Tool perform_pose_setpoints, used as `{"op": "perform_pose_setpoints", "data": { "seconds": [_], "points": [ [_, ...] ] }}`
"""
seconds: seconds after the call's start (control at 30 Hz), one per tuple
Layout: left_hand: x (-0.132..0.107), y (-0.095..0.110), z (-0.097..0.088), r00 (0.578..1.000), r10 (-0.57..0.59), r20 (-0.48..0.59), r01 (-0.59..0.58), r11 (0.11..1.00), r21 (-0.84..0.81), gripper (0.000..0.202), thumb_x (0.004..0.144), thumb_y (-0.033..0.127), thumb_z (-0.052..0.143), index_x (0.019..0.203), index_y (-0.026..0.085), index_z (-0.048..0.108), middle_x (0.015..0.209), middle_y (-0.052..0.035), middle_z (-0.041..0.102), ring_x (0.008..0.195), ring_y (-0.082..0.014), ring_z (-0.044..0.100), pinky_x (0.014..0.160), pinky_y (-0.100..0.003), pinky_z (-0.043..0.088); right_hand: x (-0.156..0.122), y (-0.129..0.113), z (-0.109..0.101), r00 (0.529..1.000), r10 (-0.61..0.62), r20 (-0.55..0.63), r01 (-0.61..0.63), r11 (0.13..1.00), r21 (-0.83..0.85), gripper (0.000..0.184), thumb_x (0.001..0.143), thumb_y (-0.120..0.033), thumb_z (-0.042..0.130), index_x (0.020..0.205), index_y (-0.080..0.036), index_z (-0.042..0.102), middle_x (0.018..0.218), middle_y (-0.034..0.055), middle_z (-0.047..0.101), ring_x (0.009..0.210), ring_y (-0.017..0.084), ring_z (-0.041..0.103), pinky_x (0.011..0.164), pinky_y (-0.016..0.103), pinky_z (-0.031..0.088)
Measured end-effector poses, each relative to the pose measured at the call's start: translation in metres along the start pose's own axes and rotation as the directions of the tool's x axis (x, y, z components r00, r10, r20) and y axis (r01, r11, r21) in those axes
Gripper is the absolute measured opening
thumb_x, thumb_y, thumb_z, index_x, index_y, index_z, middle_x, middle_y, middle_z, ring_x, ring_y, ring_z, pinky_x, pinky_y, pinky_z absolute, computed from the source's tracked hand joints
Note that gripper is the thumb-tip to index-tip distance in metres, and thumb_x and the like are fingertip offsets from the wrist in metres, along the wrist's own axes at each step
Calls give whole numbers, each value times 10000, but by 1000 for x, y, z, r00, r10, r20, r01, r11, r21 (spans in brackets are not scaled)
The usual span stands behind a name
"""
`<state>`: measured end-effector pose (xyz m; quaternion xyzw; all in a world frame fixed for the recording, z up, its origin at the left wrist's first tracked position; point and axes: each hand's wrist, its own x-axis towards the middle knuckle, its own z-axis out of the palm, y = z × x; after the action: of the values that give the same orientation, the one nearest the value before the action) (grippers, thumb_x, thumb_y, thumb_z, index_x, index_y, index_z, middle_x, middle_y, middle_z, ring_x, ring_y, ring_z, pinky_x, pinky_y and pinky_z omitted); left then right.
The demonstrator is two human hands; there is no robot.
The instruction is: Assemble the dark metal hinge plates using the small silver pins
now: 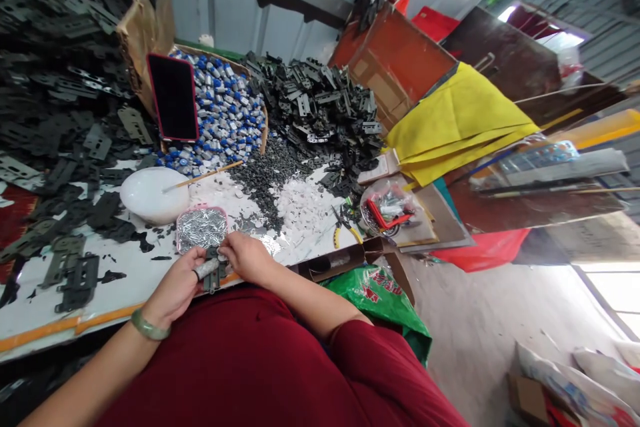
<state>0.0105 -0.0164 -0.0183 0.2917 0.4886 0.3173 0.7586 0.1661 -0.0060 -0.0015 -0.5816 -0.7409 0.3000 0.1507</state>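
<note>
My left hand (175,287), a green bangle at its wrist and a pale wrapping round one finger, is closed on a dark slotted bracket (214,280) at the table's front edge. My right hand (249,259) meets it from the right, thumb and fingers pinched at the bracket's upper end. Whatever is between those fingertips is too small to make out. Just beyond both hands sits a pink-rimmed tray (202,228) full of small silvery pins. A white bowl (155,195) with a thin wooden stick (210,175) across it stands behind on the left.
Blue-and-white small parts (230,107) fill a carton behind a phone (173,99). Dark brackets (320,100) are heaped at the back and left. Small black pieces (267,177) and white pieces (305,210) lie in piles. Yellow-handled pliers (346,230) rest at right, near a green bag (375,297).
</note>
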Motion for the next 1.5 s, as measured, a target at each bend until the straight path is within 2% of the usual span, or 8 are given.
{"op": "perform_pose_setpoints", "data": {
  "seconds": [0.3,0.5,0.8,1.0,1.1,1.2,1.33,1.5],
  "points": [
    [-5,-3,-2,982,187,9,-181,939,291,278,533,190,640,789,204,533,692,30,630,641,-143,594,603,-235,472,-7,29,-4,999,9,33,-19,942,335,73,830,-239,609,796,-177,593,749,-20,603,696,102,555,652,195,419],
    [-4,1,0,999,39,9,-40,985,168,337,493,163,646,801,195,512,689,33,649,588,-135,586,528,-225,462,-60,126,-61,856,276,-437,-337,939,-68,82,800,-136,546,820,-179,613,860,56,610,863,180,556,807,298,432],
    [-6,4,14,999,-6,39,0,989,147,385,516,258,766,799,187,515,697,30,662,556,-120,585,488,-211,454,-84,186,-64,812,212,-543,-364,912,-188,115,822,-179,504,821,-181,620,881,93,624,900,208,566,831,336,454],
    [-1,-2,14,1000,-7,16,5,995,104,371,533,252,765,806,184,524,671,36,637,550,-124,589,488,-217,453,-64,158,-63,654,411,-635,-361,907,216,185,804,-308,526,845,-168,640,863,87,667,797,198,615,769,350,497],
    [2,-1,23,1000,7,22,-8,998,63,354,527,226,756,791,184,524,686,28,646,561,-132,601,501,-223,452,-32,113,-47,787,370,-494,-152,891,427,195,794,-336,561,863,-176,648,862,63,686,781,173,631,746,315,508],
    [2,4,27,999,30,15,-31,999,28,330,535,208,736,805,178,548,724,9,675,647,-166,640,594,-268,495,-5,63,-24,946,55,-320,117,862,492,143,783,-320,616,811,-183,648,880,51,684,814,154,632,756,289,507],
    [1,9,18,989,144,-44,-143,990,14,281,527,150,688,790,167,591,772,-18,706,807,-210,661,748,-321,510,10,28,-4,928,-278,-248,358,853,380,92,815,-268,619,777,-188,646,860,51,668,838,145,621,784,293,499],
    [3,7,7,984,161,-73,-159,987,26,239,530,135,646,765,170,622,797,-27,717,870,-219,658,762,-318,507,10,26,2,903,-381,-198,418,885,204,135,871,-235,546,830,-197,669,913,78,661,881,155,615,788,299,503]
  ]
}}
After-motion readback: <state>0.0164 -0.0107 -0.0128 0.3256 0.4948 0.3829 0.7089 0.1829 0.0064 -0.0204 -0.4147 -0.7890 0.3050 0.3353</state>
